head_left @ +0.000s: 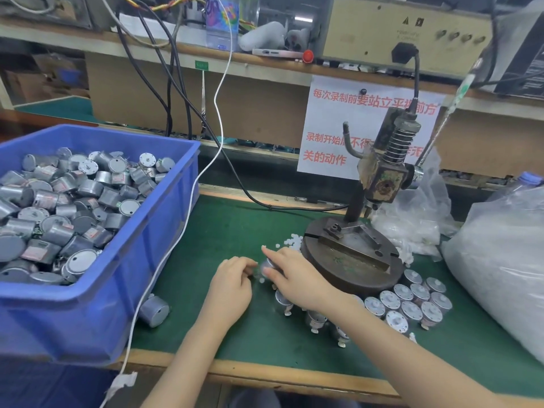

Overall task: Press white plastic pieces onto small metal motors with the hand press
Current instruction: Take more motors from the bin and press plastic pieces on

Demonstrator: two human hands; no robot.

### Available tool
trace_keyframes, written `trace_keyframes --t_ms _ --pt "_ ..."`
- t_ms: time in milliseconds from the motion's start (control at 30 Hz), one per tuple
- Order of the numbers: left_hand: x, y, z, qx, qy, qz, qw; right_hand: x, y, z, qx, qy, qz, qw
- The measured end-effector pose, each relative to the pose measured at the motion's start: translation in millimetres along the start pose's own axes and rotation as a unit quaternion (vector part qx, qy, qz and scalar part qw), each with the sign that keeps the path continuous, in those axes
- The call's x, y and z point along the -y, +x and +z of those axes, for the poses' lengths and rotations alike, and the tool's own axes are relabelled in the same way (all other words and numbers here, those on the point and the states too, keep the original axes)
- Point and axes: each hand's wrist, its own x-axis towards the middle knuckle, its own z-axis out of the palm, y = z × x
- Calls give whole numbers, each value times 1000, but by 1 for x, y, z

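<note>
Green matting covers the tabletop (232,222), and a cluttered shelf (176,51) runs above its back edge; at the left edge stands a blue bin (164,231) heaped with grey metal motors (67,207), and one loose motor (153,311) lies on its side just beside the bin's front right corner; a white cable (188,207) trails down from the shelf, past the bin's right wall and over the tabletop's front edge; near the middle the left hand (232,287) has its fingers curled in toward the right hand, though blur hides whether they pinch anything; the right hand (297,279), just beside it, grips a small motor (266,264) between thumb and forefinger, low over the matting; a scatter of white plastic pieces (293,241) lies just behind the hands, against the left side of the round base (353,269) of the hand press (379,178); further motors (315,319) lie under the right forearm; to the right of them, before the base, a cluster of standing motors (412,301) sits close-packed with pale faces up; a paper notice (332,128) with red characters hangs from the shelf behind the press; clear plastic bags (500,260) of pale stuff fill the right edge.
</note>
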Motion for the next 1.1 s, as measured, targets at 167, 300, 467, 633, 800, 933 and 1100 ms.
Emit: trace_keyframes --t_ms 167,300,467,633,800,933,1100 --pt "0 2 -3 -24 -65 -54 996 -1 3 8 19 3 11 1000" --pt "-1 2 -4 -24 -77 -67 995 -3 5 9 11 -6 13 1000" --pt "0 2 -4 -22 -71 -63 995 -4 7 13 2 -11 10 1000" --pt "-2 2 -4 -22 -69 -65 995 -2 7 12 0 -23 6 1000" --pt "-3 1 -5 -24 -67 -65 995 3 4 3 38 -35 -3 999" --pt "-4 0 -5 -19 -52 -65 996 10 6 -4 70 -92 -9 993" --pt "-4 0 -5 -20 -33 -64 997 15 10 1 68 -169 -36 983"
